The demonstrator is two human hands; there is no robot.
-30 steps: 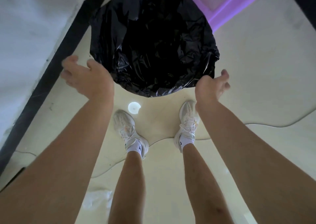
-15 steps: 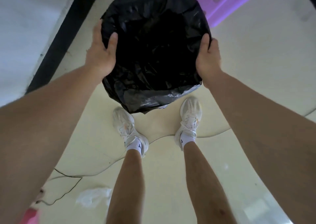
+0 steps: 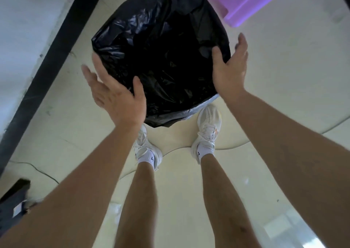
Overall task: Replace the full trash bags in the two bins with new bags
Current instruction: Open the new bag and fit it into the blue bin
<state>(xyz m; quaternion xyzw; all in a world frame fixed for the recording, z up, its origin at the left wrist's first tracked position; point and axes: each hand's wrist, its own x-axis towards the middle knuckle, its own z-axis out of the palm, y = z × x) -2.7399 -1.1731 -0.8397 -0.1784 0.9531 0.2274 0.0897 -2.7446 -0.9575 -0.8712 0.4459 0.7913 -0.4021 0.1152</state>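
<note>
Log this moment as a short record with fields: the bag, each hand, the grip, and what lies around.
bag: black trash bag, spread open and round, crinkled, loose edge hanging on the near side
left hand: left hand at the bag's left side, fingers straight and spread, blurred
right hand: right hand at the bag's right side, fingers straight
grip: neither hand curls round the plastic
around: purple plastic item beyond the bag; white shoes on its near side

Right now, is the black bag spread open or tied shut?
Spread open: the black bag forms a wide round mouth, its dark inside showing.
</note>
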